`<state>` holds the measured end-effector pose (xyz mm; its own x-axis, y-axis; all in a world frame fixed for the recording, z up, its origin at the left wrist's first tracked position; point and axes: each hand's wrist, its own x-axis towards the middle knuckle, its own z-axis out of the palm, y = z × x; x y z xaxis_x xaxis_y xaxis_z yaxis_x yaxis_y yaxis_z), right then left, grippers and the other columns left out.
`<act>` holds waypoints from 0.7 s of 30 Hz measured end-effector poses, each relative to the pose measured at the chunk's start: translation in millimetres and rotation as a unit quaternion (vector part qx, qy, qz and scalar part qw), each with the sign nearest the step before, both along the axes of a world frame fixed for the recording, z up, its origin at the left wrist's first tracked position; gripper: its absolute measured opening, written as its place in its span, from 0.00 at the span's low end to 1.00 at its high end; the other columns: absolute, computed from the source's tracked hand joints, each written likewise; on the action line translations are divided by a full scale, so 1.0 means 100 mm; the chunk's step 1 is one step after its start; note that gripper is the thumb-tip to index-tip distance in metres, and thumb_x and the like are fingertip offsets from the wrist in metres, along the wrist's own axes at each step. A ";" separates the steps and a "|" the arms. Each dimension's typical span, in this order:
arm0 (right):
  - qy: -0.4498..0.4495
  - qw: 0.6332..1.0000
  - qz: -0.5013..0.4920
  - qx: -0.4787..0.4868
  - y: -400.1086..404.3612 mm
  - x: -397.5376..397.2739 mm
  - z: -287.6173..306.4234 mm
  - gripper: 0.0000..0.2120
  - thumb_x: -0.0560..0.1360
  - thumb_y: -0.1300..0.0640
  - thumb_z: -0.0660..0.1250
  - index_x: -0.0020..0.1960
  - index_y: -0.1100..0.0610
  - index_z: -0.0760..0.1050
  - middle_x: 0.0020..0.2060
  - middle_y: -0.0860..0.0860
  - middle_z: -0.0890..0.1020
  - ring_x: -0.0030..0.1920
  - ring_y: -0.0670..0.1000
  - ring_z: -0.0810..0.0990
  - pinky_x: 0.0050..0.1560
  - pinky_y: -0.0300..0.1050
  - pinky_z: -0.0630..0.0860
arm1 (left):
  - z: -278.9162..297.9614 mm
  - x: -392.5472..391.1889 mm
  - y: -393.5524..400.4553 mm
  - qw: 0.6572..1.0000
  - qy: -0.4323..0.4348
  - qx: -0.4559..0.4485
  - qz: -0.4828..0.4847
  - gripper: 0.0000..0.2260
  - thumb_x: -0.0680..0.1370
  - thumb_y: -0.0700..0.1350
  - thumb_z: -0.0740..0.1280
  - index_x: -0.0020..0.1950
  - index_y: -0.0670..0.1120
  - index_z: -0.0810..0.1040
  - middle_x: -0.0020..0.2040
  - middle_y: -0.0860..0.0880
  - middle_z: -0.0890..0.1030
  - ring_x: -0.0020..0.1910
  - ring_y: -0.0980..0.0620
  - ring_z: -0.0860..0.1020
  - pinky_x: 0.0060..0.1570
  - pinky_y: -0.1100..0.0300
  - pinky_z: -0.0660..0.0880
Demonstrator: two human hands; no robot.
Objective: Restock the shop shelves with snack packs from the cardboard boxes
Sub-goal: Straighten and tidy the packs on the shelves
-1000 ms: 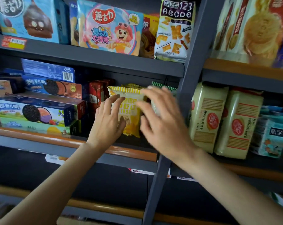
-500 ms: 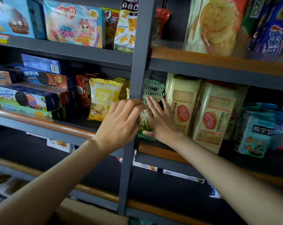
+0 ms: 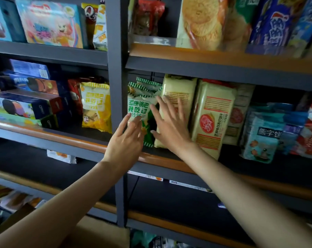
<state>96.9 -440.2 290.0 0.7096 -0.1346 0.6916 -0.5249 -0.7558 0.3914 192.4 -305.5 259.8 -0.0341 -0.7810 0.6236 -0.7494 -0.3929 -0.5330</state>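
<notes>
A green-and-white snack pack (image 3: 138, 106) stands upright on the middle shelf (image 3: 169, 162), just right of the grey upright post (image 3: 117, 97). More packs of the same kind stand behind it. My left hand (image 3: 126, 140) reaches up with straight fingers, its fingertips touching the pack's lower front. My right hand (image 3: 169, 126) is spread flat, pressing the pack's right edge and the pale cracker pack (image 3: 177, 97) beside it. A yellow snack pack (image 3: 96, 106) stands left of the post. A cardboard box (image 3: 90, 235) shows at the bottom edge.
Cookie boxes (image 3: 24, 104) are stacked at the left of the middle shelf. Tall cracker packs (image 3: 212, 119) and blue packs (image 3: 264, 136) fill its right side. The upper shelf (image 3: 205, 58) carries biscuit bags and boxes. The shelf below is dark, with price labels (image 3: 148, 177) on its edge.
The view has swung right. Both hands left the yellow pack and moved past the post to the green-and-white pack, which now stands more upright and forward.
</notes>
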 end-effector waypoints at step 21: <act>-0.189 0.869 -0.031 0.456 -0.63 -1.02 -0.13 0.56 0.69 0.46 0.73 0.75 0.60 0.33 0.77 0.55 0.46 0.76 0.52 0.50 0.72 0.47 0.55 | 0.09 -0.44 -1.03 0.993 0.108 0.009 -0.041 0.46 0.55 0.51 0.81 0.68 0.47 0.63 0.67 0.37 0.72 0.62 0.30 0.72 0.45 0.38 0.77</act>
<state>-5.3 -503.2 277.3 0.4279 -0.7782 0.4598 -0.5360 -0.6280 -0.5642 148.5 -408.9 268.6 0.0352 -0.7926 0.6088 -0.8758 -0.3179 -0.3632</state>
